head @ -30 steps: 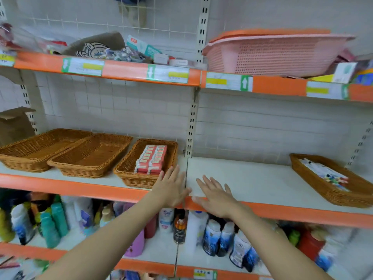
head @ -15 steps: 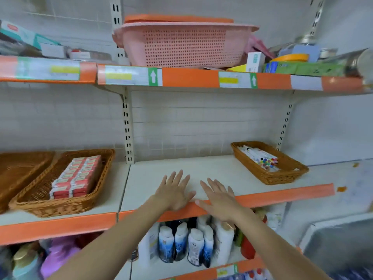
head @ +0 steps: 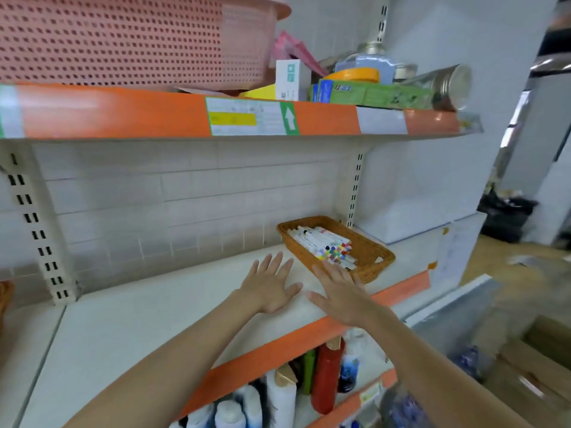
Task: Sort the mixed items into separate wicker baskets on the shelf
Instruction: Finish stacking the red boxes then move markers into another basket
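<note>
A brown wicker basket [head: 372, 256] stands at the right end of the white middle shelf [head: 148, 316]. White markers with coloured caps [head: 326, 245] lie inside it. My left hand [head: 271, 284] is spread flat over the shelf, empty, just left of the basket. Beside it my right hand [head: 340, 290] is also spread and empty, its fingertips at the basket's near corner. The edge of another wicker basket [head: 4, 296] shows at the far left.
A pink plastic basket [head: 129, 41], boxes and a metal-lidded jar [head: 448, 88] crowd the upper shelf. Bottles [head: 326, 376] fill the shelf below. Cardboard boxes [head: 537, 359] sit on the floor at the right. An upright slotted post [head: 37, 230] rises at the left.
My view has swung to the right, so the left baskets have left the frame. Both hands have moved right along the shelf to the marker basket, still spread and empty.
</note>
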### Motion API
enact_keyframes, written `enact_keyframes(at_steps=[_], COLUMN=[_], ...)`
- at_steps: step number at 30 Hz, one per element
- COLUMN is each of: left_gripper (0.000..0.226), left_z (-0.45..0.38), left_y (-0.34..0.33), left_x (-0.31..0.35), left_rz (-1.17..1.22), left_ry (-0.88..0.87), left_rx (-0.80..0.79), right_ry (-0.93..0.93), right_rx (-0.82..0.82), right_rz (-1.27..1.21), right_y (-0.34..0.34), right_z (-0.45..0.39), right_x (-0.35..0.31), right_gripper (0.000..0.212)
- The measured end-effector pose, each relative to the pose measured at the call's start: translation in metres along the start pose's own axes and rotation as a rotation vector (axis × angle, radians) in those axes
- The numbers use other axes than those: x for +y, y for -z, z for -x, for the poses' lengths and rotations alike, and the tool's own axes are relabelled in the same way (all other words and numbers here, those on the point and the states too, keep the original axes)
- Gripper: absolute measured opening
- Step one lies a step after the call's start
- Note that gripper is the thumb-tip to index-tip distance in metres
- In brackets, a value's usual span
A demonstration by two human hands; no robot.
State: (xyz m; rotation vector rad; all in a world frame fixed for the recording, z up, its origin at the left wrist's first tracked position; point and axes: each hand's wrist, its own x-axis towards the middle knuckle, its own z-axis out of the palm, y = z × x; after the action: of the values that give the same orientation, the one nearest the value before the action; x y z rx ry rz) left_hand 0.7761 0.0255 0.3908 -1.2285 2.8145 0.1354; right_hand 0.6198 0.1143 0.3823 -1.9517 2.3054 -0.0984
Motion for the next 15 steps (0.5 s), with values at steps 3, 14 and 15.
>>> enact_keyframes(at_steps=[3, 14, 15], left_gripper=[0.067, 0.045, 0.041], left_z=[-0.029, -0.112, -0.116], left_y=[-0.002, 0.007, 0.006], left_x=[0.023, 0.072, 0.075], left_rz=[0.021, 0.208, 0.217], left_ry=[-0.043, -0.137, -0.139], left_rx=[0.026, 0.137, 0.136], right_ry=[-0.033, 0.043, 0.053], right_rx=[0.008, 0.063, 0.049], right_rz=[0.006, -0.147, -0.126], right_y=[0.005, 0.037, 0.038], right_z=[-0.008, -0.054, -0.057], right_x=[0.032, 0.148, 0.154], right_gripper=[0.068, 0.045, 0.042])
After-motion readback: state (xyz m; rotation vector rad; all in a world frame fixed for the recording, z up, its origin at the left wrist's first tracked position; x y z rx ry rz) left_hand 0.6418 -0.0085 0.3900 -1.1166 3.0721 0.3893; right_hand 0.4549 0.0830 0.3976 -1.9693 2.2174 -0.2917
